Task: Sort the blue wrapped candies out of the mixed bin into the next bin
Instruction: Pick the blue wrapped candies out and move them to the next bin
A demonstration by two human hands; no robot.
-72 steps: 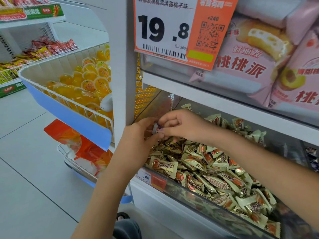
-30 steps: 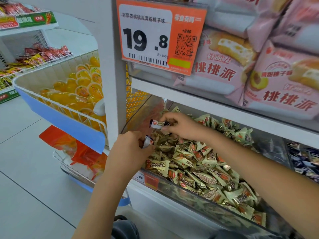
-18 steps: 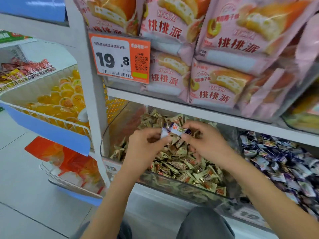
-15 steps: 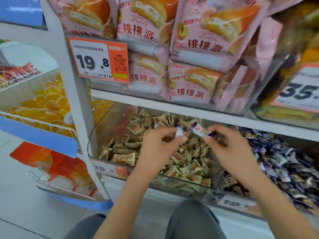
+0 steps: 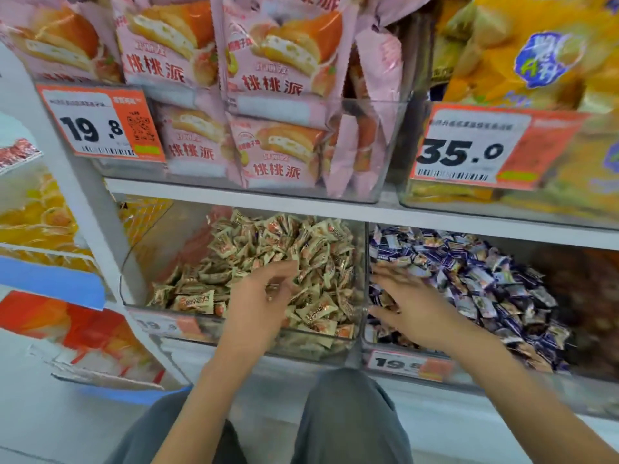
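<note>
Fingers of both the left hand (image 5: 258,298) and right hand (image 5: 410,304) spread loosely, flanking the bin divider (image 5: 363,296).

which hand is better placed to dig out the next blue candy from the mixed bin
Left. The left hand hovers, fingers relaxed, over the beige-wrapped candies in the clear plastic mixed bin. The right hand lies spread in the neighbouring clear bin of blue-wrapped candies.

I see a white shelf (image 5: 435,217) carrying two clear bins side by side: the mixed bin (image 5: 254,344) left, the next bin (image 5: 569,386) holding blue wrapped candies (image 5: 469,269).
</note>
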